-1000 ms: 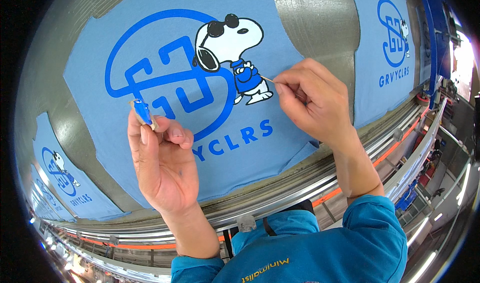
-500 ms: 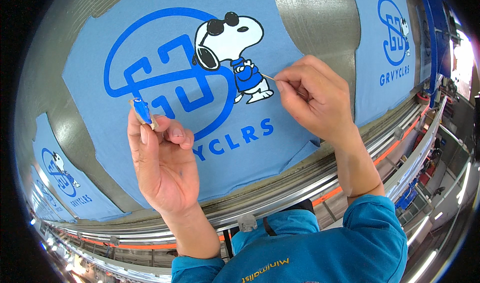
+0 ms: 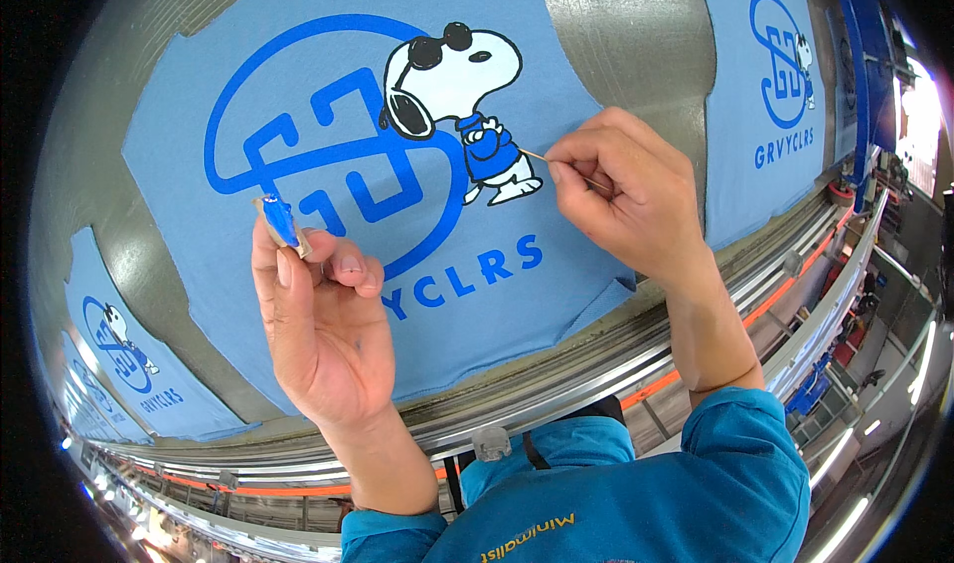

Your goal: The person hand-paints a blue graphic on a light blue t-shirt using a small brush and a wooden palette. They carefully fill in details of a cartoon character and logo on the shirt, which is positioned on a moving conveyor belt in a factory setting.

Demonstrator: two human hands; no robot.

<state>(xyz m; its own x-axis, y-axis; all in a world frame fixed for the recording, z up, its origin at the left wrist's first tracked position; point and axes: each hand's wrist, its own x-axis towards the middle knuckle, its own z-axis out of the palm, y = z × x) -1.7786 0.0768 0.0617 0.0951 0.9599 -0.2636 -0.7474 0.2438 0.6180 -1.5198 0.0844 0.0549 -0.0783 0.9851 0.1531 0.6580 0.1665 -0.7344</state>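
Observation:
A light blue cloth panel (image 3: 298,76) lies flat on a grey printing pallet (image 3: 626,46), printed with a blue round emblem and a white cartoon dog in sunglasses (image 3: 452,76). My right hand (image 3: 631,200) pinches a thin wooden stick (image 3: 542,156) whose tip rests at the dog's blue shirt. My left hand (image 3: 323,329) hovers over the panel's lower part, holding a small scrap smeared with blue ink (image 3: 280,223) between thumb and forefinger.
More printed blue panels lie on neighbouring pallets at the right (image 3: 780,76) and lower left (image 3: 124,349). A metal rail with an orange stripe (image 3: 696,359) runs along the near edge. My blue sleeve (image 3: 725,483) fills the bottom.
My right hand has drawn slightly down and right, the stick tip staying near the dog's shirt. The left hand barely moved.

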